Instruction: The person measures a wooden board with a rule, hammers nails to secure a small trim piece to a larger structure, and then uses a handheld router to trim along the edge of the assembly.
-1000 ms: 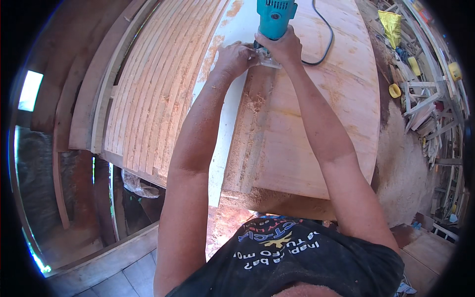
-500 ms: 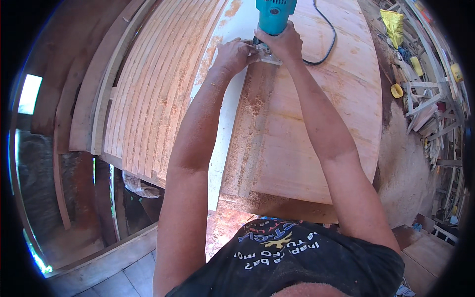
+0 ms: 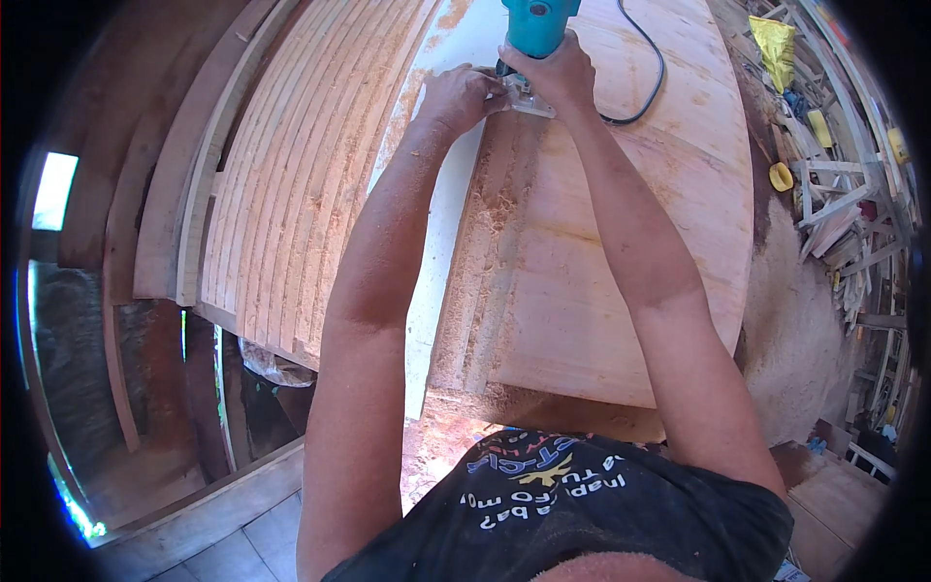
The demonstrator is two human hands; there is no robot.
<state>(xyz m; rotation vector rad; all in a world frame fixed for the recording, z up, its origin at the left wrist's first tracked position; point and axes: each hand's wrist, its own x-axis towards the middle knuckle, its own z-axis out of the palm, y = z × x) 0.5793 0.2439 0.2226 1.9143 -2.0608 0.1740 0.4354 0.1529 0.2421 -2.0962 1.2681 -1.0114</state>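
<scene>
A teal trim router [image 3: 536, 31] stands upright at the far end of a wooden panel [image 3: 592, 291], its top cut off by the frame's upper edge. My right hand [image 3: 561, 76] is wrapped round the lower part of its body. With fingers closed, my left hand [image 3: 465, 98] grips the left side of the router's clear base [image 3: 529, 103]; the fingertips are partly hidden. Below the base, a strip with shallow grooves and sawdust [image 3: 493, 218] runs along the panel toward me. The router's bit is out of sight.
A white board [image 3: 427, 301] lies along the panel's left edge. Left of it are several long, sawdust-covered wooden strips [image 3: 291, 194]. A black cord [image 3: 659, 73] curves right of the router. Scrap wood [image 3: 844, 218], a yellow bag [image 3: 773, 48] and a yellow cup [image 3: 781, 177] lie at the right.
Both hands and the router sit slightly farther away along the panel. The grip of each hand looks the same.
</scene>
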